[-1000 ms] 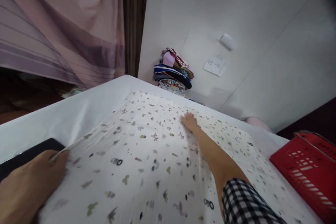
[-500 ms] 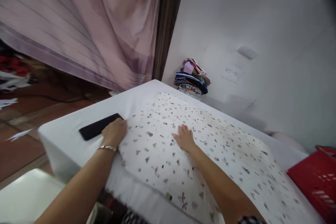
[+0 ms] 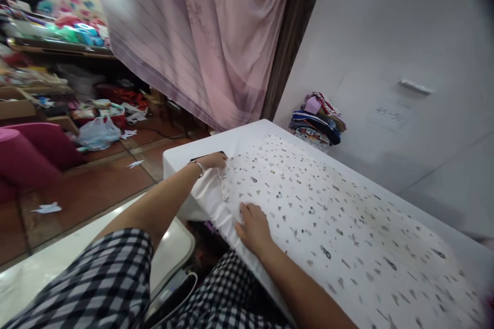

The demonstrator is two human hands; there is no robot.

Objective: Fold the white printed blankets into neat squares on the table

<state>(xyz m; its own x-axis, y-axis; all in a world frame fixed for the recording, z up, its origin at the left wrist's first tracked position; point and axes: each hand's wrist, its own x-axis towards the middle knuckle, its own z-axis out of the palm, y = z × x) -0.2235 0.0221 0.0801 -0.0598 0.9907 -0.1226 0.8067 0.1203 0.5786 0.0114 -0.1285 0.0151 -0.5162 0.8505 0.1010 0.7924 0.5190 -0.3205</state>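
A white cloth with a small scattered print [image 3: 332, 211] is spread over the white-covered table [image 3: 247, 131]. My left hand [image 3: 214, 160] is closed on the cloth's near left corner. Beneath and behind it shows the edge of a flat black object [image 3: 200, 156], mostly hidden by the hand. Closer to me, my right hand [image 3: 254, 227] rests at the cloth's near edge. Its fingers are bent and closed on the fabric there, the tips partly hidden.
A stack of folded fabrics [image 3: 316, 121] stands at the table's far side by the grey wall. A pink curtain [image 3: 224, 51] hangs behind. To the left are a pale stool [image 3: 177, 241], a plastic bag [image 3: 99, 133], pink rolls [image 3: 34, 154] and paper scraps on the tiled floor.
The view has swung left. My right hand has gone from lying flat on the cloth to its near edge, fingers now bent. My left hand keeps the corner, now covering most of the black object.
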